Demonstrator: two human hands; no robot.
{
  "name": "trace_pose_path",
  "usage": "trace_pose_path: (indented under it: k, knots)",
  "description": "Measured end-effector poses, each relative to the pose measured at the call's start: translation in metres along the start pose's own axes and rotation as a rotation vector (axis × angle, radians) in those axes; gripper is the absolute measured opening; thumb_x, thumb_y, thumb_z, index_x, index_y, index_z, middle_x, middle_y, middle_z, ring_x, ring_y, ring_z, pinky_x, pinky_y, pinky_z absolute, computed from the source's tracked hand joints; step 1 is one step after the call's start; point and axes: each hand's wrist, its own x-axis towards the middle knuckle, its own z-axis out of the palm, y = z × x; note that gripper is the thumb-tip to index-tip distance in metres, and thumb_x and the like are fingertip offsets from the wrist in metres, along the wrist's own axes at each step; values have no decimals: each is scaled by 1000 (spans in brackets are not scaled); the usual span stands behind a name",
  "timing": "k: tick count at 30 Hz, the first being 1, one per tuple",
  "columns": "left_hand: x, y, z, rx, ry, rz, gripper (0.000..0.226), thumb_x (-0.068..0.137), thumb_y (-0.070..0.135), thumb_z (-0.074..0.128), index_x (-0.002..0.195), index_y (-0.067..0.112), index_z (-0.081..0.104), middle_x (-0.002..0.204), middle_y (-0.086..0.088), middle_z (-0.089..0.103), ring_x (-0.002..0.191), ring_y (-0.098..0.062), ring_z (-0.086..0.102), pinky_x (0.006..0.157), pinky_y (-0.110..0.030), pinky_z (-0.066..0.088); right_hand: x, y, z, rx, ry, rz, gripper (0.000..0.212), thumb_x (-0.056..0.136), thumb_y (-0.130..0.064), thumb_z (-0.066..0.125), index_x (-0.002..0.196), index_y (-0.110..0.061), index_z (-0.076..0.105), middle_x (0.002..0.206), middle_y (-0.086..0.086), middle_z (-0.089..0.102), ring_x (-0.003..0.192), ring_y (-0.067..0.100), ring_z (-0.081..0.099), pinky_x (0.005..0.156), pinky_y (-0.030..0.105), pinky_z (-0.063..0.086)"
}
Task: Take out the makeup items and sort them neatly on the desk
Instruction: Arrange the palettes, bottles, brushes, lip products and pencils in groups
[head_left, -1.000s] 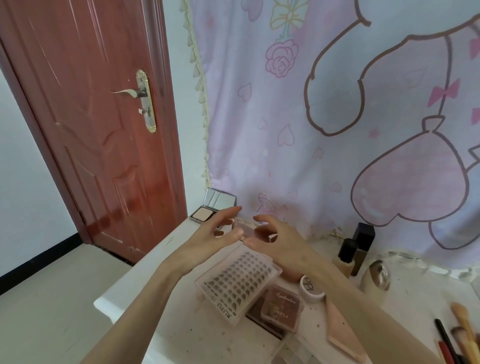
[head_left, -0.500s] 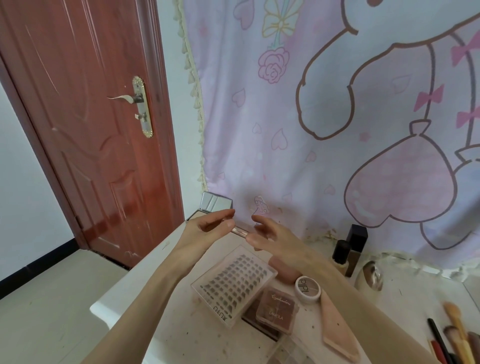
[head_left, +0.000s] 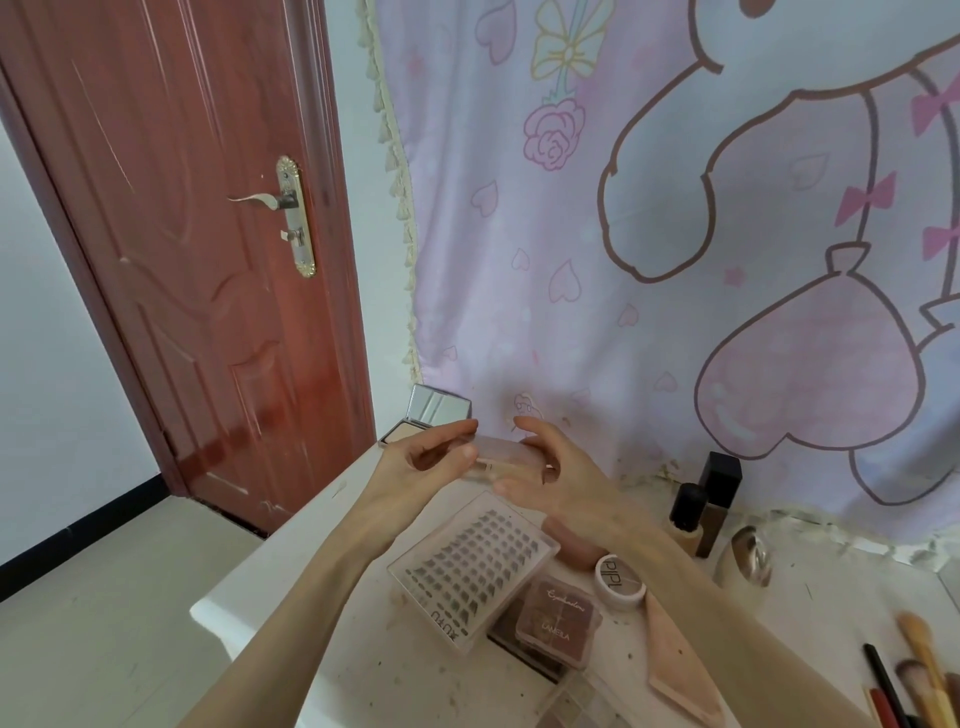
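Above the white desk both hands hold a small pale pink translucent case. My left hand pinches its left end between thumb and fingers. My right hand holds its right end with curled fingers. Below them lies a clear lash box with rows of lash clusters. Beside it sit a brown eyeshadow palette and a small round white pot. An open powder compact with a mirror stands behind the hands.
Two dark-capped foundation bottles stand against the cartoon wall cloth. A silvery egg-shaped item, a pink flat piece and brushes and pencils lie at the right. A red door is to the left; the desk's corner edge is near my left forearm.
My hands have risen a little and closed in on the pink case, now held at both ends. The view has tilted slightly.
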Motion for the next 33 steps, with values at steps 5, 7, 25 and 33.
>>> trace_pose_path:
  k: [5, 7, 25, 33]
  knots:
    - [3, -1, -11, 18, -3, -67, 57, 69, 49, 66, 120, 25, 60, 115, 8, 67, 110, -7, 59, 101, -27, 41, 1, 1, 10, 24, -22, 31, 70, 75, -40, 75, 134, -34, 38, 118, -18, 48, 105, -5, 52, 74, 6, 44]
    - [6, -1, -12, 3, 10, -120, 62, 66, 53, 67, 119, 22, 61, 113, 4, 68, 109, -10, 60, 106, -34, 38, 3, 1, 12, 24, -53, 42, 63, 77, -42, 71, 132, -32, 42, 117, -18, 52, 103, -5, 53, 75, 7, 44]
    - [55, -28, -13, 185, -33, -364, 58, 82, 59, 55, 120, 15, 58, 114, 1, 66, 104, -14, 62, 95, -28, 46, 75, 15, 15, 340, 170, 324, 37, 99, -40, 38, 90, -15, 63, 78, 8, 66, 69, 18, 63, 57, 28, 52]
    - [47, -69, -12, 556, 27, -309, 102, 67, 50, 76, 146, 15, 22, 145, -4, 30, 134, -21, 30, 110, -41, 30, 113, 42, 10, 338, 234, 380, 36, 98, -43, 35, 96, -17, 60, 97, 8, 67, 79, 15, 65, 57, 27, 52]
